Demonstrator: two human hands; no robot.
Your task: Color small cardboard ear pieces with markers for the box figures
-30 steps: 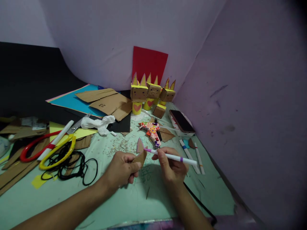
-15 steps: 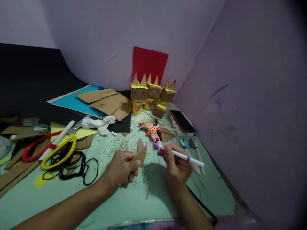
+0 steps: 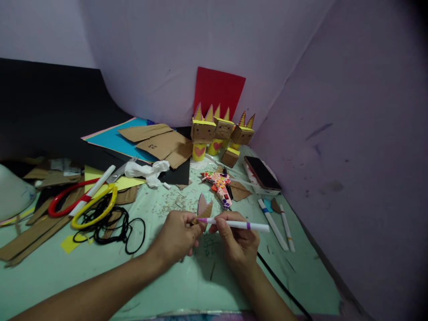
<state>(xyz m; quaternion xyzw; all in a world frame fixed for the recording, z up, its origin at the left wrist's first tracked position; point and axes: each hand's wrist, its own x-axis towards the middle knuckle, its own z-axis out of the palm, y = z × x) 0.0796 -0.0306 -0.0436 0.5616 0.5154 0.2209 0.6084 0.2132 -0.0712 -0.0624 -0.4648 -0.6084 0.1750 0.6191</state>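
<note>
Between the thumb and fingers of my left hand [image 3: 179, 235] are small pointed cardboard pieces [image 3: 206, 209], one brown in front and one with a pinkish-purple face behind. My right hand [image 3: 238, 236] is closed around a white marker [image 3: 259, 227] with a purple band. The marker's purple tip is at the lower part of the brown piece, close to my left thumb; whether it touches cannot be told. Beyond my hands lies a flower-patterned glue gun [image 3: 219, 183].
Scissors [image 3: 94, 206] and tangled black cord [image 3: 113, 227] lie left. Cardboard figures [image 3: 203, 132] stand at the back before a red sheet [image 3: 219, 91]. A phone [image 3: 262, 173] and two markers [image 3: 272, 225] are on the right. White tissue [image 3: 149, 173] lies near cardboard sheets [image 3: 160, 146].
My right hand has brought the marker tip leftward and down onto or near the cardboard piece. The whole view has shifted slightly, so the scene sits further right.
</note>
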